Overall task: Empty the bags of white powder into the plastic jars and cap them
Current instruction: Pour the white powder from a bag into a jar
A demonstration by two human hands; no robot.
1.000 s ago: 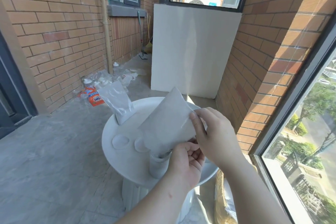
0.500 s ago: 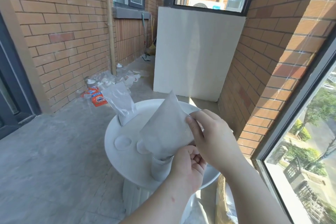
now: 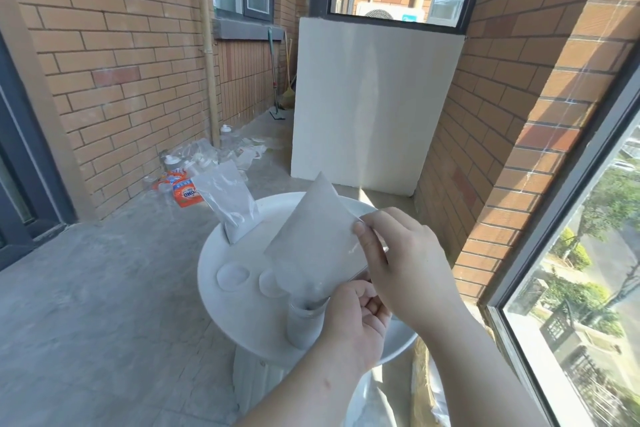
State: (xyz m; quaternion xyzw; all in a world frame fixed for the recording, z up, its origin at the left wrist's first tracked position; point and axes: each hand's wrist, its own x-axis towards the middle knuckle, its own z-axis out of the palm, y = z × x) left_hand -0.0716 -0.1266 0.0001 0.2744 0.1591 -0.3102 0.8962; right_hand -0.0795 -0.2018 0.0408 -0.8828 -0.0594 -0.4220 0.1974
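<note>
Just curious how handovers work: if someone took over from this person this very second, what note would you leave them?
Right hand: pinches the upper edge of the tilted bag.
Left hand: grips the bag's lower end at the mouth of the jar, which stands near the front of the white table.
Done: pour set up; how much powder has gone in cannot be told.
Left: empty this bag, cap the jar with one of the two lids, then empty the second bag on the table's far side. No second jar shows.
</note>
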